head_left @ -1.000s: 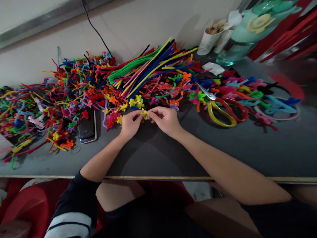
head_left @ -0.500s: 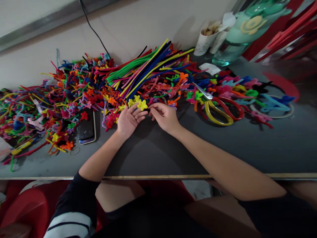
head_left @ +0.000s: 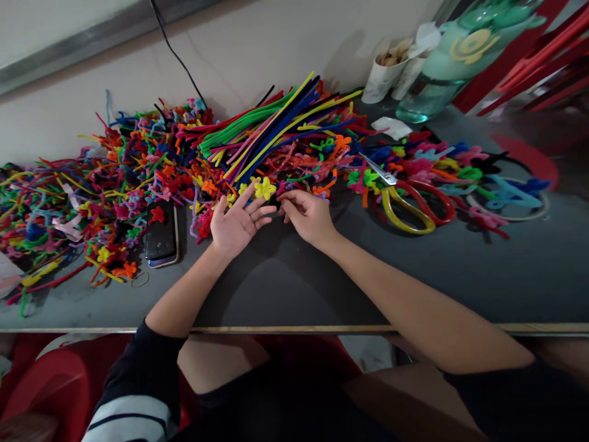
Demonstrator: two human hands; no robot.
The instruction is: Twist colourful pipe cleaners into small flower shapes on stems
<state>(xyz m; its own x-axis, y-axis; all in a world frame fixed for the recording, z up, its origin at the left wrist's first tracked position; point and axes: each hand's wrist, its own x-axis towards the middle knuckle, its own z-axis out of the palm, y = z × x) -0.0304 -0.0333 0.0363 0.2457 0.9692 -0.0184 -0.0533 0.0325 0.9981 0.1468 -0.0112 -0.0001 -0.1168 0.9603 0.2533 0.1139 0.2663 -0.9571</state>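
My left hand (head_left: 237,227) is palm up with its fingers spread and nothing gripped in them. At its fingertips is a yellow pipe-cleaner flower (head_left: 264,188); whether the fingers touch it I cannot tell. To the right, my right hand (head_left: 309,216) has thumb and fingers pinched together, close beside the flower. What sits in that pinch, if anything, is too small to make out. Just behind both hands lies a pile of pipe-cleaner flowers and stems (head_left: 179,159) in many colours, topped by a bundle of straight pipe cleaners (head_left: 271,126).
Scissors (head_left: 405,209) with yellow and red handles lie right of my hands, near a headband (head_left: 536,212). A phone (head_left: 161,236) rests on the left. A water bottle (head_left: 426,95) and a paper cup (head_left: 381,80) stand at the back right. The table's front edge (head_left: 294,329) is nearest me.
My left hand has opened wider, its thumb and fingers spreading and the palm shifting slightly left. The yellow flower has risen slightly at the fingertips. My right hand stays pinched in nearly the same place.
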